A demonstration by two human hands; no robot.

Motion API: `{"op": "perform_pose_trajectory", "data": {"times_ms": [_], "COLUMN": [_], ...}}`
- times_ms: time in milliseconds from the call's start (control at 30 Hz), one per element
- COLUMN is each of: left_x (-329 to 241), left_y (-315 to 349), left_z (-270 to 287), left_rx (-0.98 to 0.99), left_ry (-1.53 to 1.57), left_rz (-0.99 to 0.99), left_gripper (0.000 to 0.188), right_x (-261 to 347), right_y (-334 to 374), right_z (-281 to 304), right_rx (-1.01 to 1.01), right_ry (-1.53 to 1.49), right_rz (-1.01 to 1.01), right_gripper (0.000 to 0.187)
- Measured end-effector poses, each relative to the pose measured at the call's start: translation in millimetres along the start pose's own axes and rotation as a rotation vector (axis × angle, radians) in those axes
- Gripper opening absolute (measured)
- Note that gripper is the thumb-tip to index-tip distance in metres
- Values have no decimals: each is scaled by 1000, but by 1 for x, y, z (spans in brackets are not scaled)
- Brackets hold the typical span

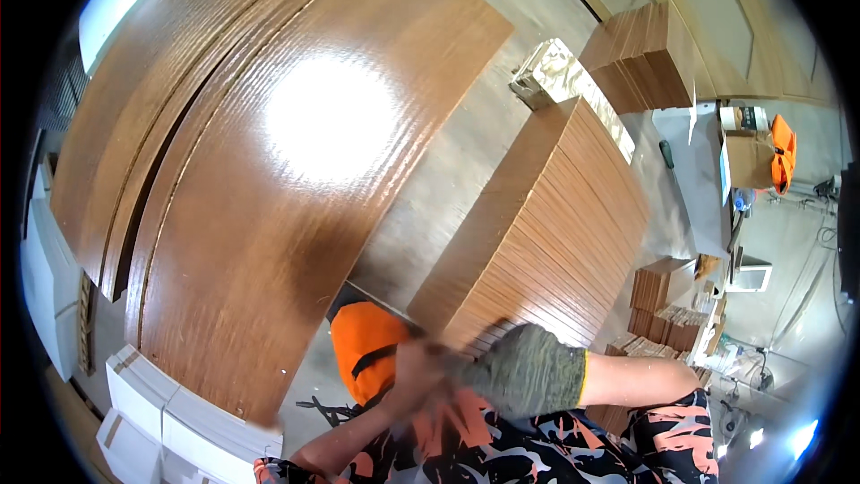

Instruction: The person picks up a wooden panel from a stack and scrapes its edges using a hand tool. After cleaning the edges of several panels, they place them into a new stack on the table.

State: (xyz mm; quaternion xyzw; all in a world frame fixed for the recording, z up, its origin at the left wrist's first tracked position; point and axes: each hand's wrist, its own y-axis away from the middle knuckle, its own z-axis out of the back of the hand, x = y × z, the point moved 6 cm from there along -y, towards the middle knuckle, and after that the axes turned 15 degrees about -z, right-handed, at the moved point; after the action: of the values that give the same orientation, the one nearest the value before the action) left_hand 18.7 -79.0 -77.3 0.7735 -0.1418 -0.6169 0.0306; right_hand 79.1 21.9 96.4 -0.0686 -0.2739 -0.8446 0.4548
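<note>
The grey-green glove (542, 369) is on the right hand (502, 375), its yellow-edged cuff at the wrist. The bare left hand (421, 375) meets its fingertips (both blur there), so I cannot tell whether either grip is open or closed. Brown boards (546, 242) stand stacked beyond; a glossy panel (242, 296) lies left.

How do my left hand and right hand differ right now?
Your left hand is bare, while your right hand wears a grey-green glove with a yellow edge. The left hand looks blurred; the right hand shows more sharply. Both are close together by your patterned shirt.
</note>
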Motion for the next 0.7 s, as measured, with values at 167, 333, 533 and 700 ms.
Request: {"op": "perform_pose_trajectory", "data": {"times_ms": [167, 333, 533, 700], "left_x": [-30, -22, -34, -8], "left_y": [-4, -2, -1, 4], "left_z": [4, 5, 4, 6], "left_rx": [-74, -2, -94, -125], "left_ry": [132, -13, 206, 59], "left_rz": [147, 189, 243, 212], "left_gripper": [17, 17, 24, 33], "right_x": [-47, -29, -44, -98], "right_y": [-7, -1, 7, 9], "right_z": [2, -17, -25, 19], "right_rx": [163, 181, -43, -453], "right_ry": [-90, 152, 67, 441], "right_rz": [-437, -289, -213, -539], "right_gripper": [55, 63, 47, 27]}}
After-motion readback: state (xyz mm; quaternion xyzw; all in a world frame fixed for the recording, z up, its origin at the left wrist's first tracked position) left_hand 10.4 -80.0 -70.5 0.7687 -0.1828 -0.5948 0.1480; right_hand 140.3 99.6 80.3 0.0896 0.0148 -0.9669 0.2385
